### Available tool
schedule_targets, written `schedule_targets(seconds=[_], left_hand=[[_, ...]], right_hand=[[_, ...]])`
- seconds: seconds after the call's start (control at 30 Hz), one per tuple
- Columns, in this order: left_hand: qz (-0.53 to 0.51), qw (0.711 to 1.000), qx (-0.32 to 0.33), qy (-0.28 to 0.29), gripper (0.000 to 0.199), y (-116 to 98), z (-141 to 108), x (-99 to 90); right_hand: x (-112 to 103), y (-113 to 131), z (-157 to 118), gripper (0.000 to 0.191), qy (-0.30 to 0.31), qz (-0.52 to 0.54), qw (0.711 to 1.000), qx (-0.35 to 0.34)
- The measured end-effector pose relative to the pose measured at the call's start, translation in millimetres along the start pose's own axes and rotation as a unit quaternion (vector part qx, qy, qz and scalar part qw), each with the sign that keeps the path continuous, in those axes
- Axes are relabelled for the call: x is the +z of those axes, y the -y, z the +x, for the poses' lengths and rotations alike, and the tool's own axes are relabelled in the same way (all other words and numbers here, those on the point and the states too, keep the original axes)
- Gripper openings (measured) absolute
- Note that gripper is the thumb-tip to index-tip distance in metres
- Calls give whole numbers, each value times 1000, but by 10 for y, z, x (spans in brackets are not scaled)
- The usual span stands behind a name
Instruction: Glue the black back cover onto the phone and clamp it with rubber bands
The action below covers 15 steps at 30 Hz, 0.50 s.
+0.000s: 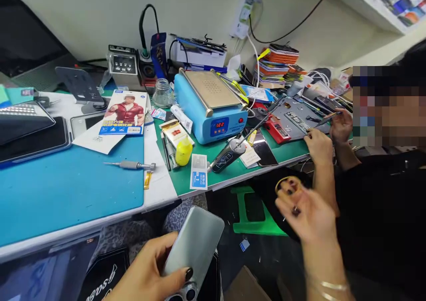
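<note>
My left hand (156, 265) grips a phone (196, 243) above my lap, its pale silvery-green back turned up and its camera lenses at the lower end, near my thumb. To the right, my raised right hand (308, 214) is slightly blurred and bears bracelets at the wrist. A thin yellow loop (277, 183) is at its curled fingertips; whether it is a band or a tape ring I cannot tell. Both hands are off the table, in front of its edge.
A blue heating machine (206, 115) stands on the green mat, with an electric screwdriver (228, 155) and yellow bottle (183, 151) before it. A grey screwdriver (133, 165) lies on the blue mat (83, 190). At right, a co-worker's hands (320, 148) work over a grey tray; a green stool (258, 221) stands below.
</note>
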<state>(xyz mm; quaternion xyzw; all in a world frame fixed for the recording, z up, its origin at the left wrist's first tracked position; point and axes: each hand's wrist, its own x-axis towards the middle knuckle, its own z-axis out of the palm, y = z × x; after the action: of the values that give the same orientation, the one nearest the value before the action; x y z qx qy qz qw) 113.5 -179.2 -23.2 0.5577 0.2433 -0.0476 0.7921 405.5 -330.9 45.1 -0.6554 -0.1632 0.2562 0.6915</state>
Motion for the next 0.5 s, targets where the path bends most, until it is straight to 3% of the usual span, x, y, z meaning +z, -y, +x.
schedule_targets(seconds=[0.1, 0.2, 0.3, 0.37, 0.4, 0.5], left_hand=[[92, 995, 8, -23, 26, -47, -19, -17], [174, 984, 16, -46, 19, -42, -46, -49], [235, 969, 39, -63, 16, -36, -61, -68], [272, 958, 62, -65, 15, -46, -67, -66], [287, 953, 75, -61, 14, -53, -72, -64], [313, 942, 108, -47, 12, -65, -96, -71]], right_hand=[[7, -387, -520, 42, 115, 105, 978, 140], [72, -601, -699, 44, 217, 47, 956, 190], [292, -546, -626, 53, 242, -132, 958, 83], [524, -426, -533, 67, 264, -234, 936, -19], [646, -363, -492, 65, 278, -274, 919, -65], [949, -219, -409, 19, 333, -354, 862, -144]])
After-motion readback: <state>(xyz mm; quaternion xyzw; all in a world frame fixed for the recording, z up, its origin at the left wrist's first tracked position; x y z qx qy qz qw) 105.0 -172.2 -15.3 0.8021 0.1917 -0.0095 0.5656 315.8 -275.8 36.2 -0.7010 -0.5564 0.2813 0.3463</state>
